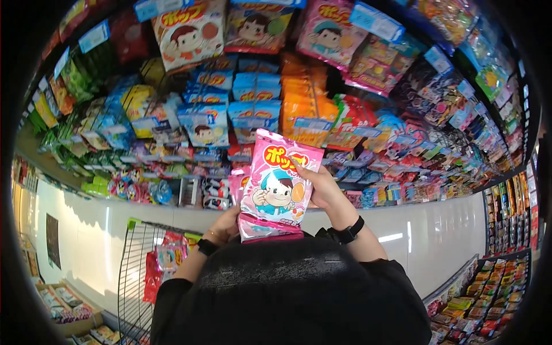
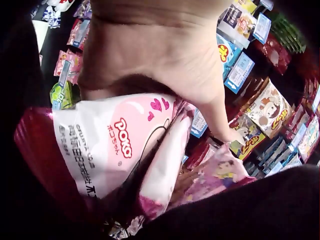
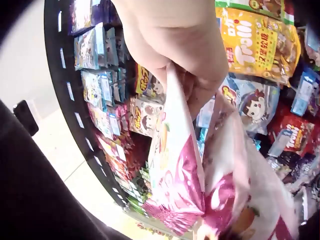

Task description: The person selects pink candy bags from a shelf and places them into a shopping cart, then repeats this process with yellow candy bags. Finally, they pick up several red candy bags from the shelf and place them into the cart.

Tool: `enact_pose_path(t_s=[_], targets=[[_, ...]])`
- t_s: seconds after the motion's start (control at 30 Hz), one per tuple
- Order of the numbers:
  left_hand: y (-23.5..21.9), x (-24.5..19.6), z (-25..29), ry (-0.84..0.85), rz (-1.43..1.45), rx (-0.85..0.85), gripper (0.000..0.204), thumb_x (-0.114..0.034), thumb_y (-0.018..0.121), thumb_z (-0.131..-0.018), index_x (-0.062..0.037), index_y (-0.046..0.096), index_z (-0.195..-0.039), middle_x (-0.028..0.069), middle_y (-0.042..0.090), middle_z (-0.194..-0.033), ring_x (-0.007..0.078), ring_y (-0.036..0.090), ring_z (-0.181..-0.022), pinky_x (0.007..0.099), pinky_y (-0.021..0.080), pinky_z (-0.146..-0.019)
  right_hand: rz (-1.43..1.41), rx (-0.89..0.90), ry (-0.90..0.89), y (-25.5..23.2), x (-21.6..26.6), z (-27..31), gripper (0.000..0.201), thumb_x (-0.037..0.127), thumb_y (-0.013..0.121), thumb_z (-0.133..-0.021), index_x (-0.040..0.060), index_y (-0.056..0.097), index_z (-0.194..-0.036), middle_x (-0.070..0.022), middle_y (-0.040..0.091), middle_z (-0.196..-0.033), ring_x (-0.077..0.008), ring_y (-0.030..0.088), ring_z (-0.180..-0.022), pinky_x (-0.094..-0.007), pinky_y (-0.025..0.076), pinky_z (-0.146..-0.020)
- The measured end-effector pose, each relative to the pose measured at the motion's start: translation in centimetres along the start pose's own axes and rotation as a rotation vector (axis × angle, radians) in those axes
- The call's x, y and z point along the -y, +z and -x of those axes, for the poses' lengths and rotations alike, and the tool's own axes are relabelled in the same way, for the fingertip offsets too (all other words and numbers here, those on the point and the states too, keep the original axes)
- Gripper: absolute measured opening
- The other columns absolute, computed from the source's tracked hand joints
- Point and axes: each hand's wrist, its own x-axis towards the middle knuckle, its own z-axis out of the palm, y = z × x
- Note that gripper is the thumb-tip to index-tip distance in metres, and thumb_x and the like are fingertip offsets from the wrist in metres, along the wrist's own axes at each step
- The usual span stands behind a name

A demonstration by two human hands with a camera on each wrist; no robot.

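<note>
Upright before my chest is a pink candy bag (image 1: 270, 172) with a cartoon child in a blue cap on its front. My right hand (image 1: 323, 188) grips its right side, the thumb lying across the printed face. At the lower left, my left hand (image 1: 226, 223) holds pink packaging, its fingers mostly hidden. More pink bags (image 1: 270, 230) show below and behind the front one. In the left wrist view, a white and pink bag (image 2: 95, 145) sits beneath the palm. The right wrist view shows the fingers pinching a bag edge (image 3: 175, 100).
Shelves of hanging candy bags (image 1: 310, 109) with blue price tags (image 1: 376, 22) curve across the front. A wire shopping cart (image 1: 133, 270) with red packages (image 1: 152, 276) stands at my left. Another snack rack (image 1: 483, 299) is at the lower right, beyond the pale floor (image 1: 437, 236).
</note>
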Motion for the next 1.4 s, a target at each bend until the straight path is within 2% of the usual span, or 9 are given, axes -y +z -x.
enact_pose_path(t_s=[0.1,0.23,0.33,0.37,0.43,0.5,0.87,1.2,1.4], targets=[[1.5,-1.0,0.2,-0.047,-0.179,-0.02,0.042,-0.01,0.054,-0.085,0.0054,0.043,-0.123,0.0173,0.055,-0.115,0.0253,0.058,-0.1,0.0365,0.044,-0.092,-0.124,0.068,-0.259,-1.8,4.2,-0.5,0.041,-0.003,0.053,-0.082,0.0003,0.044,-0.122,-0.0109,0.054,-0.117,-0.0222,0.055,-0.104,-0.0364,0.045,-0.09],[2.3,-0.8,-0.8,0.073,-0.141,-0.007,0.04,-0.008,0.053,-0.085,0.0089,0.043,-0.12,0.0188,0.056,-0.113,0.0275,0.058,-0.1,0.0389,0.046,-0.089,-0.158,0.185,-0.464,-3.3,14.2,-2.0,0.036,0.009,0.058,-0.083,0.0007,0.05,-0.117,-0.0105,0.058,-0.112,-0.0225,0.059,-0.098,-0.039,0.049,-0.085],[2.9,-0.9,-0.8,0.084,-0.126,-0.034,0.044,-0.011,0.052,-0.086,0.0078,0.04,-0.124,0.0191,0.055,-0.114,0.0283,0.058,-0.1,0.0392,0.046,-0.089,0.169,0.024,-0.654,-3.9,20.5,-3.2,0.028,0.012,0.06,-0.083,0.0001,0.057,-0.109,-0.0058,0.063,-0.097,-0.0144,0.06,-0.085,-0.0274,0.048,-0.073],[3.1,-0.6,-0.8,0.112,-0.144,-0.069,0.046,-0.012,0.052,-0.086,0.0061,0.038,-0.126,0.0188,0.053,-0.118,0.028,0.056,-0.103,0.0394,0.045,-0.091,0.164,0.03,-0.669,-3.7,21.9,-3.7,0.028,0.012,0.06,-0.083,0.0001,0.057,-0.109,-0.0058,0.063,-0.097,-0.0144,0.06,-0.085,-0.0274,0.048,-0.073],[4.3,0.0,-0.7,0.146,-0.142,-0.073,0.051,-0.015,0.054,-0.084,0.0052,0.036,-0.127,0.0184,0.05,-0.121,0.0279,0.054,-0.107,0.0398,0.043,-0.093,0.518,-0.027,-0.877,-2.6,23.8,-4.8,0.024,0.016,0.063,-0.082,0.0001,0.061,-0.101,-0.0026,0.063,-0.09,-0.0086,0.056,-0.08,-0.0235,0.044,-0.068],[4.7,0.8,-0.7,0.148,-0.127,-0.103,0.053,-0.016,0.055,-0.083,0.0055,0.036,-0.127,0.0184,0.05,-0.122,0.028,0.053,-0.108,0.04,0.042,-0.094,0.559,0.006,-0.946,-2.3,25.3,-6.6,0.023,0.016,0.063,-0.083,0.0003,0.062,-0.099,-0.0017,0.063,-0.089,-0.007,0.055,-0.08,-0.0229,0.043,-0.068],[8.6,4.2,-2.9,0.288,-0.038,-0.212,0.057,-0.023,0.054,-0.081,0.0054,0.036,-0.128,0.0183,0.052,-0.12,0.0283,0.054,-0.107,0.0399,0.041,-0.095,0.683,0.244,-1.052,-1.5,27.1,-10.2,0.022,0.016,0.064,-0.082,-0.0009,0.064,-0.095,-0.0048,0.066,-0.084,-0.007,0.057,-0.078,-0.0251,0.045,-0.068],[12.9,6.1,-4.2,0.35,-0.01,-0.281,0.058,-0.027,0.056,-0.079,0.0019,0.039,-0.127,0.0162,0.053,-0.118,0.0276,0.055,-0.105,0.0399,0.042,-0.093,0.698,0.248,-1.144,-0.6,27.7,-10.6,0.022,0.018,0.063,-0.082,-0.0006,0.064,-0.092,-0.0085,0.066,-0.078,-0.0093,0.058,-0.071,-0.027,0.046,-0.063],[11.2,7.3,-4.7,0.381,0.056,-0.292,0.056,-0.026,0.056,-0.079,0.0016,0.041,-0.125,0.016,0.054,-0.117,0.0279,0.056,-0.104,0.0409,0.043,-0.093,0.572,0.266,-1.095,-0.2,26.1,-11.0,0.021,0.018,0.062,-0.082,-0.0002,0.064,-0.092,-0.0077,0.066,-0.077,-0.0084,0.057,-0.071,-0.027,0.046,-0.063]])
